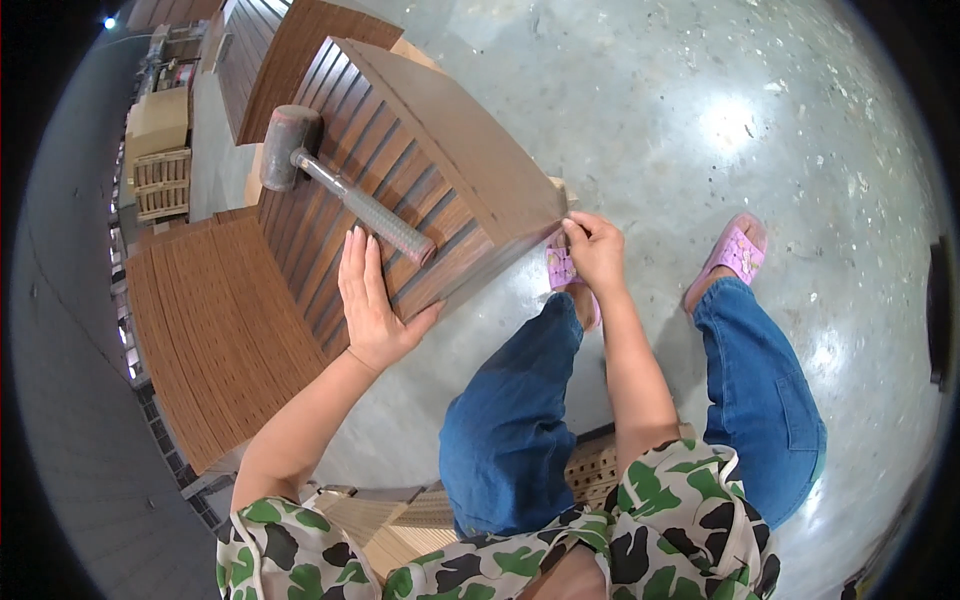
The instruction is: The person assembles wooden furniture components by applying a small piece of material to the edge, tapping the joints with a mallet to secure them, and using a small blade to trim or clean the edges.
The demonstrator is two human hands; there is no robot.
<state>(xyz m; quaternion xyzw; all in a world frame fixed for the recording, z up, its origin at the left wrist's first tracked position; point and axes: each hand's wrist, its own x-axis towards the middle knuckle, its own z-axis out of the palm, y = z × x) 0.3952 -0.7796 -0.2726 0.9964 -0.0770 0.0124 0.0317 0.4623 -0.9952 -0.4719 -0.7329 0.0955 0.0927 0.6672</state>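
Observation:
A stack of brown slatted wooden panels (370,165) stands in front of me, dark grooves running across its top. Across the slats lies a mallet (365,205) with a dark, scuffed head and a grey grip. My left hand (378,315) rests flat on the near edge of the slats, fingers stretched and thumb apart, close to the mallet's grip. At the stack's near right corner, my right hand (597,250) has its thumb and forefinger pressed together. Whatever is between those fingertips, if anything, is too small to make out.
Another brown stack of boards (215,335) stands at left, and a further slatted stack (300,60) behind. Pallets (162,185) stand far left. My feet in pink slides (740,248) are on the grey floor (680,120). Light wooden slats (410,525) lie beneath me.

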